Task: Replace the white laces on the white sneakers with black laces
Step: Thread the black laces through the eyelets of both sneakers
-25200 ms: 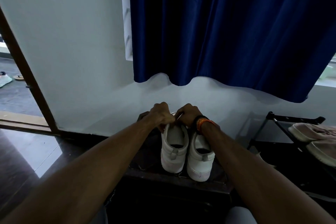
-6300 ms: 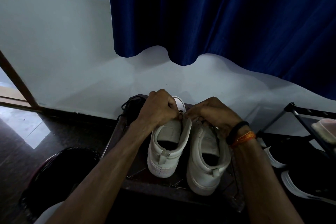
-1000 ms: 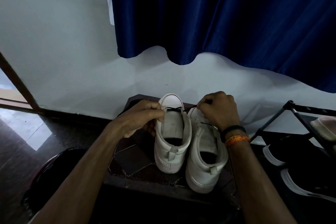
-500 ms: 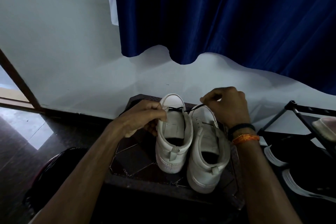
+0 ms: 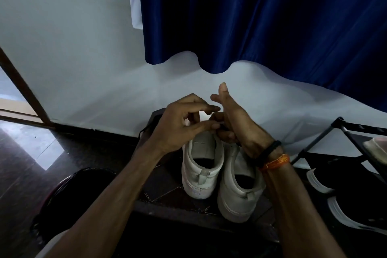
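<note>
Threading the thin black lace (image 5: 225, 128) into the left white leather sneaker (image 5: 202, 165) seems to be the step in hand, judged from how both hands meet above its tongue. The two sneakers stand side by side, heels toward the person, on a dark low stand (image 5: 167, 192) against the pale wall; the right white leather sneaker (image 5: 238, 186) touches the left one.

The left hand (image 5: 178, 130) is above the front of the left sneaker, its thumb and forefinger brought near each other as if to pinch, but I cannot tell if the lace is really between them. The right hand (image 5: 236, 125) is just beside it, thumb pointing up, the lower fingers curled around a short dark piece that looks like the lace. The eyelets are hidden behind the hands, so how many rows are laced I cannot say. No white lace is visible.

I judge that the next move calls for a firm pinch on the lace tip and a careful aim into the next eyelet, while the sneaker is kept steady so it does not tip against its neighbour.
</note>
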Available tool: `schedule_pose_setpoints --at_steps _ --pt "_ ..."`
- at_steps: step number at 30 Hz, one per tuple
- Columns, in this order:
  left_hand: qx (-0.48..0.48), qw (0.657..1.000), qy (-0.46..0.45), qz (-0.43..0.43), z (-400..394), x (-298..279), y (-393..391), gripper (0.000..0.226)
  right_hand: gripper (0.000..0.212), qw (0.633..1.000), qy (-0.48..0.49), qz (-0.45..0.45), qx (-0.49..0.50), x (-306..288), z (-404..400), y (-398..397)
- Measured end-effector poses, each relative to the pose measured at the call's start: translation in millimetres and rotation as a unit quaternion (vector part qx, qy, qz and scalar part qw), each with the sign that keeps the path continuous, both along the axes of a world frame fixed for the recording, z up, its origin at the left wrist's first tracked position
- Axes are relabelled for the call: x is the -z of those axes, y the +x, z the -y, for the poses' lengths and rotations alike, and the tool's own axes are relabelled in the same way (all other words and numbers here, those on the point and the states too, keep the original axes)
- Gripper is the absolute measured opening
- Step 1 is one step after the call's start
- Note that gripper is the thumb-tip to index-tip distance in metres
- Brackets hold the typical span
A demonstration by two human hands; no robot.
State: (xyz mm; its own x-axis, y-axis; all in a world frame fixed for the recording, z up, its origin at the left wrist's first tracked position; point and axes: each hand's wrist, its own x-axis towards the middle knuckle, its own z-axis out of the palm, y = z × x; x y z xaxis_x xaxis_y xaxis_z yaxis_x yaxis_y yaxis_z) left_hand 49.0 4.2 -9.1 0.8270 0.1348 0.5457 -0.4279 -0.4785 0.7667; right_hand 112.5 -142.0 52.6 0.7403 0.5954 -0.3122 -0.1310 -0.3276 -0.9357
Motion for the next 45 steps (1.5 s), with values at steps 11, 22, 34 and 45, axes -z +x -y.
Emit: schedule_pose_setpoints --at_steps 11,22,34,45 --pt "-0.035 0.996 -0.079 0.001 2 -2 0 0.016 0.043 0.977 0.01 0.2 -0.074 8 10 14" --pt "-0.09 0.967 -0.196 -0.139 -4 -7 -1 0.032 0.007 0.89 -0.097 0.438 -0.084 17 13 29" --pt "-0.129 0.932 -0.095 -0.326 -13 -5 -5 0.011 0.007 0.908 -0.142 0.388 -0.073 36 3 34" --pt "-0.071 0.875 -0.306 -0.369 -25 -12 -14 0.019 0.003 0.899 -0.168 0.398 -0.071 45 -4 33"
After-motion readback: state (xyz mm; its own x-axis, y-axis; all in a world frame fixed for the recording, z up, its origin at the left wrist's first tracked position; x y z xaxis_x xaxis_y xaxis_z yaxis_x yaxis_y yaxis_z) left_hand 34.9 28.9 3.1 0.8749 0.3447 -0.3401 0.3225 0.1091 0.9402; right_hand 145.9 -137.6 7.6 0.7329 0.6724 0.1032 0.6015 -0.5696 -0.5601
